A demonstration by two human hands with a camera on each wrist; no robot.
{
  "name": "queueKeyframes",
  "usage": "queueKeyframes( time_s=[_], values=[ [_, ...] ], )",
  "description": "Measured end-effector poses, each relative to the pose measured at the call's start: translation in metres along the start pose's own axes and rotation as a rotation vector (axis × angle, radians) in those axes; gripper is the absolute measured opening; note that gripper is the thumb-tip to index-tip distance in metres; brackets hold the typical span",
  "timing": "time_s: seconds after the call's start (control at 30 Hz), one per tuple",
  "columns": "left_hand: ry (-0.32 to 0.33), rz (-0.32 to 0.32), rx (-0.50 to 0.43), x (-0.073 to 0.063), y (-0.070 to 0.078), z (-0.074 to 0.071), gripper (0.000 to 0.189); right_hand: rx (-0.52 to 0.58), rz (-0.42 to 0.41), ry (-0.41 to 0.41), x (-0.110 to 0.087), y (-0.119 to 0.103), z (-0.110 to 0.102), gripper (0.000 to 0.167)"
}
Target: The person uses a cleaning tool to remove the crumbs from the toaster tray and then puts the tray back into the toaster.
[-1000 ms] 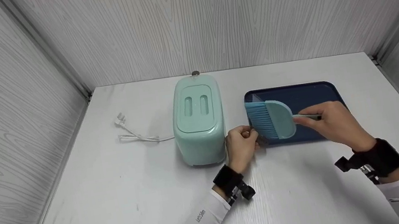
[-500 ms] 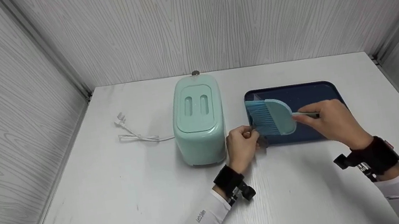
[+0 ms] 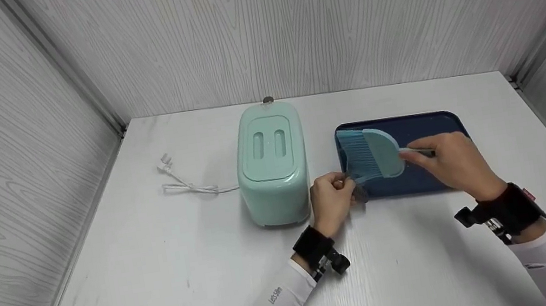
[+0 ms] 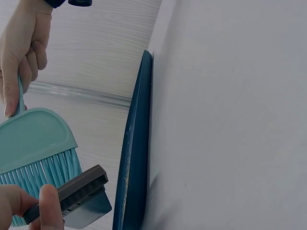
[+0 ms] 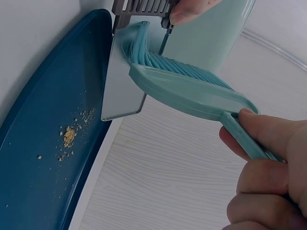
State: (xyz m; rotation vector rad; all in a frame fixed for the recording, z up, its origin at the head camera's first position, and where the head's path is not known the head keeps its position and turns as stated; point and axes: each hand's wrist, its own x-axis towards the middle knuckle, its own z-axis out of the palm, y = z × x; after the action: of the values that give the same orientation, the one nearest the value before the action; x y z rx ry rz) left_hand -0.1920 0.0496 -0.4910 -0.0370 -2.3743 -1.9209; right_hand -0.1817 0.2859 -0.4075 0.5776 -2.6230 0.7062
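My left hand (image 3: 330,200) pinches the dark grey slotted end of a crumb tray (image 5: 122,91), a flat metal plate held tilted over the left end of a navy tray (image 3: 425,127). My right hand (image 3: 453,165) grips the thin handle of a mint hand brush (image 3: 385,151). In the right wrist view its teal bristles (image 5: 158,62) bend against the plate near the slotted end. Tan crumbs (image 5: 69,136) lie in a small heap on the navy tray, with specks scattered round it. From the head, the brush hides most of the plate.
A mint toaster (image 3: 277,196) with a lid on top stands just left of my left hand. Its white cord and plug (image 3: 191,188) lie on the white table (image 3: 174,289) further left. Grey wood-grain walls (image 3: 285,25) enclose the back and sides.
My right hand has moved the brush slightly away from me, toward the back of the navy tray, along the plate. The left hand stays nearly still.
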Motion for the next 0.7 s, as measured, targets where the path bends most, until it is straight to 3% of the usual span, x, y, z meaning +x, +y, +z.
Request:
queueKeyframes(
  time_s=[0.43, 0.7],
  values=[
    [0.015, -0.014, 0.015, -0.002, 0.004, 0.001, 0.014, -0.022, -0.012, 0.041, 0.004, 0.008, 0.002, 0.018],
    [0.013, -0.033, -0.012, -0.002, 0.005, 0.001, 0.012, -0.008, 0.028, 0.056, 0.006, 0.018, 0.006, 0.021]
  ],
)
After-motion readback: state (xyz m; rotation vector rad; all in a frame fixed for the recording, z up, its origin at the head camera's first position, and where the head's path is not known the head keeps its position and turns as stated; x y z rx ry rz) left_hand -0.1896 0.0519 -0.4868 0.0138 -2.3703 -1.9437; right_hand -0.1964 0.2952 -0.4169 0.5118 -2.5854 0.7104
